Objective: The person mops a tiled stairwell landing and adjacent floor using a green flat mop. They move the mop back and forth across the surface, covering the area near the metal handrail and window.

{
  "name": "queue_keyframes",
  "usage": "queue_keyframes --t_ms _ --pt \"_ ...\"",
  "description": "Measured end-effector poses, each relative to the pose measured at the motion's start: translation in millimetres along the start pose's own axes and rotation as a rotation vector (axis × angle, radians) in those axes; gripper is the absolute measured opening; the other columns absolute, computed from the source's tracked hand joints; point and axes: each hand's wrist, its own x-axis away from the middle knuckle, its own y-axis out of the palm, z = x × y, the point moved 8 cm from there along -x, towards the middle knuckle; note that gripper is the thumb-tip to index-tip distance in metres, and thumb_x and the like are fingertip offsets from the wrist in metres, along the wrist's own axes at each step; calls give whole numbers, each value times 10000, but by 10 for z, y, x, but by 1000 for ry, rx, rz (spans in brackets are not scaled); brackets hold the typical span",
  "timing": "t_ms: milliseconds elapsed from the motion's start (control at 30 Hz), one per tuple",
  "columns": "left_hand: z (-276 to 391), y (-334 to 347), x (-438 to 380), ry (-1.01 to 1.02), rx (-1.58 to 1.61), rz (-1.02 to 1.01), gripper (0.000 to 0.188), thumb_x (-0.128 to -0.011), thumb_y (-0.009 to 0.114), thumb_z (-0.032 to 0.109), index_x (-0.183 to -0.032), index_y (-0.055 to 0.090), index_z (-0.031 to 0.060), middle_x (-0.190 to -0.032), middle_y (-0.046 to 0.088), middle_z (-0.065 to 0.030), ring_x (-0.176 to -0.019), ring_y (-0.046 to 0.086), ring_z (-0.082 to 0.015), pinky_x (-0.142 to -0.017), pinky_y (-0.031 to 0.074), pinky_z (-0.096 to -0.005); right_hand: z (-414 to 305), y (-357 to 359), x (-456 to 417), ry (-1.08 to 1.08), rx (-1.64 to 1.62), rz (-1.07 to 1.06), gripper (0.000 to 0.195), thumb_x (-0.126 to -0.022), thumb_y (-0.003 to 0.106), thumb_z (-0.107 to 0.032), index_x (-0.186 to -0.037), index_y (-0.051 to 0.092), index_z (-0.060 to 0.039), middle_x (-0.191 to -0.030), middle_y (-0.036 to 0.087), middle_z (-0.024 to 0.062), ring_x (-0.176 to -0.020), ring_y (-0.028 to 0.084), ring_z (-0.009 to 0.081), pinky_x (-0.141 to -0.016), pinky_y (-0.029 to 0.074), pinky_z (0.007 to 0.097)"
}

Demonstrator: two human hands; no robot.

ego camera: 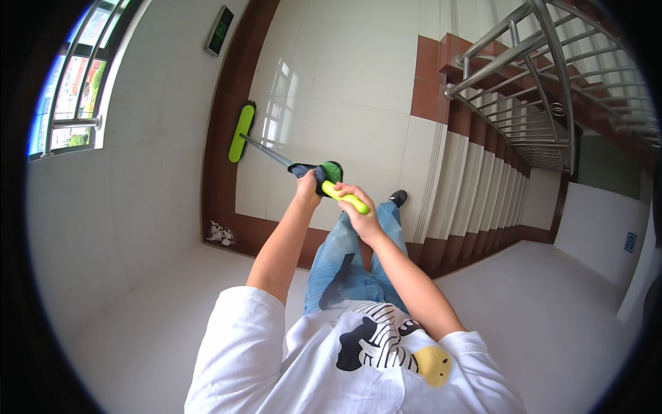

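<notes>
My right hand (360,215) is wrapped around the lime-green grip (345,195) at the upper end of a long-handled broom. Further down the same broom, my left hand (309,187) closes around its handle, beside a dark blue and green fuzzy piece (331,172) that I cannot name for certain. From there a grey pole (269,152) slants away to the lime-green broom head (241,133). The head's dark bristles lie along the brown tile border by the left wall. In the corner nearer to me sits a small heap of white paper scraps (221,234).
On the right, a tiled staircase (468,191) descends beside a stainless-steel railing (496,57); its top edge is close to my shoe (398,198). A barred window (77,98) and a dark exit sign (220,31) are on the left wall. Glossy pale floor tiles (331,77) cover the landing.
</notes>
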Motion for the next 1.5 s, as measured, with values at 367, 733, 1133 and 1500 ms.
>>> queue_keyframes --t_ms 367,733,1133,1500 --pt "-1113 404 294 -400 -167 -194 288 -993 380 183 -1061 592 1 -1000 666 -109 -906 659 -242 -885 536 -417 -916 -1133 1076 -33 129 98 191 -782 535 68 -936 601 -24 -1116 658 128 -1239 545 283 -1063 393 375" --pt "-5359 2256 1922 -795 -251 -418 115 -935 524 85 -1002 586 15 -862 637 -87 -767 651 -232 -711 569 -422 -2913 -3514 4619 -198 340 789 189 -617 501 -28 -784 578 16 -954 682 223 -1096 613 365 -1012 430 472" --pt "-5792 3454 3831 -931 -355 -614 248 -991 458 172 -1147 561 9 -1093 644 -109 -1028 617 -261 -961 489 -437 -3666 -3735 6159 -492 557 1049 296 -793 686 -250 -812 592 30 -1017 671 256 -961 673 365 -863 537 465" --pt "-5297 2057 2017 -630 -994 -261 276 -921 618 91 -1140 574 -71 -988 658 -165 -810 687 -290 -702 603 -422 -1642 -3557 4495 645 420 599 392 -883 661 -124 -1245 511 -122 -874 643 127 -794 687 251 -670 557 339"
